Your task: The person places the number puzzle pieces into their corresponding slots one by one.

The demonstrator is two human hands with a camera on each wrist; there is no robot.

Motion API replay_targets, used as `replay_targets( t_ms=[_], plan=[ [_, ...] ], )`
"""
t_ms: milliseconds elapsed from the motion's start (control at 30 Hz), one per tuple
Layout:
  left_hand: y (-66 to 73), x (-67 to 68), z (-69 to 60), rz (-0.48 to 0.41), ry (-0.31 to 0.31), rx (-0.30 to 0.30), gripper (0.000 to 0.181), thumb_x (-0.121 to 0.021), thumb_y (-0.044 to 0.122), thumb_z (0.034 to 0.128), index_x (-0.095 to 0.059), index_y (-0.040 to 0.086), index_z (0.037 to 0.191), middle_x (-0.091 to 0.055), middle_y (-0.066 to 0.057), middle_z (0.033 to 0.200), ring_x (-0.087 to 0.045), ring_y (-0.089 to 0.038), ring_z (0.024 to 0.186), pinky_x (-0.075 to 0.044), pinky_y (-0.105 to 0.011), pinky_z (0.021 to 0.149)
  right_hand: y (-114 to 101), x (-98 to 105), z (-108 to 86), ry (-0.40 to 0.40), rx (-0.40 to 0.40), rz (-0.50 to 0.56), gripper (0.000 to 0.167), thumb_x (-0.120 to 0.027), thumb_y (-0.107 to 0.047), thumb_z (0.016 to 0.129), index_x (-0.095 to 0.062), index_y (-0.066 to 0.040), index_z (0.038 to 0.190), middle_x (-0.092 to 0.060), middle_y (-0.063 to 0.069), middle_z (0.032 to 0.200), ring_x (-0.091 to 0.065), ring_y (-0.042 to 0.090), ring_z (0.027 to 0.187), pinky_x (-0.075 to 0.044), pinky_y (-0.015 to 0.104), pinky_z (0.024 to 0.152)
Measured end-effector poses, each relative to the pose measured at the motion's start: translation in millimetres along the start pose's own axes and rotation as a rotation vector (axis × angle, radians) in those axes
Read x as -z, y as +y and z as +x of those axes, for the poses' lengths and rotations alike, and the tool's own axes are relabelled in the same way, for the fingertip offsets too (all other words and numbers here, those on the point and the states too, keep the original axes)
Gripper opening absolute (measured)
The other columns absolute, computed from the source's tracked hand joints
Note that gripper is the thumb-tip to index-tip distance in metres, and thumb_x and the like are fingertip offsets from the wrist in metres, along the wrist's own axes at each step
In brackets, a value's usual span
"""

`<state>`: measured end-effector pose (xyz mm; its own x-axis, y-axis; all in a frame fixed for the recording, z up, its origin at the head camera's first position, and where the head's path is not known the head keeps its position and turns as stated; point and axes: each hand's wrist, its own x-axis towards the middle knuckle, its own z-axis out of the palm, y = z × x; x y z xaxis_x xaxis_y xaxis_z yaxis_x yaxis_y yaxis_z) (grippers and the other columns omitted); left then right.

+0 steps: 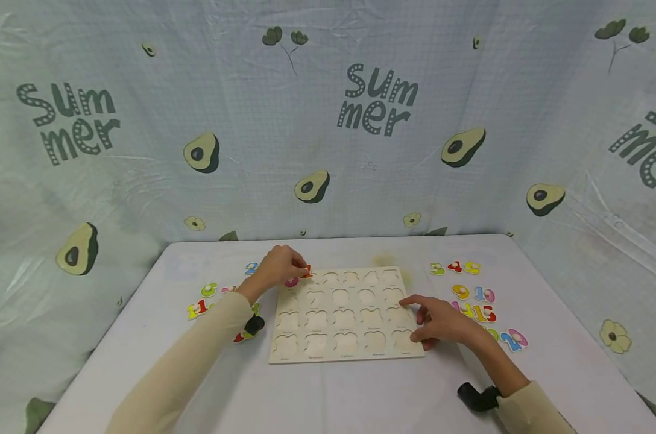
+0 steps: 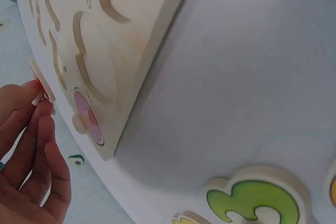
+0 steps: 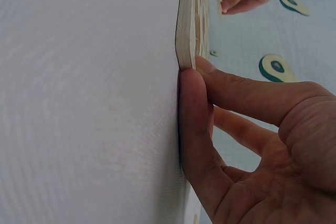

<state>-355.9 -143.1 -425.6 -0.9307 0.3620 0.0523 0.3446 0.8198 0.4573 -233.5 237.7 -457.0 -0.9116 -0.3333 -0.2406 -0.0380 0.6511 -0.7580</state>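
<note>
A small red number piece (image 1: 307,272), apparently a 1, is pinched by its peg between the thumb and fingers of my left hand (image 1: 278,265), over the far-left part of the wooden puzzle board (image 1: 330,357). The left wrist view has this piece (image 2: 45,82) tilted and clear of the board. Beside it, a pink zero piece (image 2: 88,116) with a round peg sits in the corner recess. My right hand (image 1: 439,319) grips the board's near-right edge, thumb on top and a finger against the side, as the right wrist view makes plain at the board corner (image 3: 187,40).
Loose number pieces lie left of the board, among them a green 6 (image 1: 209,290), a blue 2 (image 1: 251,268) and an 11 (image 1: 197,309). To the right are several more, including a green 3 (image 1: 437,269) and a 20 (image 1: 514,340). A printed curtain (image 1: 328,150) stands behind the white table (image 1: 328,404).
</note>
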Motion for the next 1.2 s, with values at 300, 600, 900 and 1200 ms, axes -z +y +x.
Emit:
replay_targets(
  t_ms=[300, 600, 900, 1200],
  plan=[
    [6.9, -6.5, 0.9, 0.055, -0.059, 0.011, 0.013, -0.079, 0.023, 0.0903, -0.083, 0.01, 0.093, -0.078, 0.0, 0.087, -0.063, -0.014, 0.076, -0.051, -0.028, 0.068, -2.2, 0.1, -0.2, -0.008, 0.025, 0.005, 0.07, -0.084, -0.01, 0.081, -0.056, -0.012, 0.144, -0.052, 0.01, 0.092, -0.061, 0.019, 0.06, -0.058, 0.032, 0.06],
    [7.6, -13.8, -1.1, 0.052, -0.051, -0.011, 0.011, -0.079, 0.021, 0.0891, -0.083, 0.011, 0.09, -0.078, 0.001, 0.085, -0.061, -0.013, 0.077, -0.048, -0.026, 0.068, -1.6, -0.9, -1.0, 0.001, 0.002, 0.007, 0.07, -0.085, -0.011, 0.08, -0.057, -0.013, 0.143, -0.052, 0.01, 0.092, -0.061, 0.019, 0.06, -0.058, 0.032, 0.06],
    [10.1, -17.6, -0.7, 0.063, -0.059, -0.023, 0.01, -0.078, 0.019, 0.0904, -0.082, 0.01, 0.091, -0.077, 0.0, 0.086, -0.061, -0.014, 0.078, -0.051, -0.029, 0.072, -0.9, -0.6, -2.2, -0.005, 0.016, 0.018, 0.07, -0.085, -0.01, 0.08, -0.056, -0.011, 0.144, -0.051, 0.01, 0.092, -0.061, 0.019, 0.06, -0.059, 0.033, 0.06],
    [12.7, -15.4, 1.5, 0.125, -0.068, -0.059, 0.009, -0.076, 0.018, 0.0903, -0.081, 0.011, 0.089, -0.075, 0.001, 0.085, -0.06, -0.013, 0.077, -0.052, -0.031, 0.072, -1.7, 0.0, -2.5, -0.002, 0.003, 0.021, 0.071, -0.085, -0.01, 0.08, -0.056, -0.012, 0.144, -0.052, 0.01, 0.092, -0.061, 0.019, 0.06, -0.059, 0.033, 0.061]
  ],
)
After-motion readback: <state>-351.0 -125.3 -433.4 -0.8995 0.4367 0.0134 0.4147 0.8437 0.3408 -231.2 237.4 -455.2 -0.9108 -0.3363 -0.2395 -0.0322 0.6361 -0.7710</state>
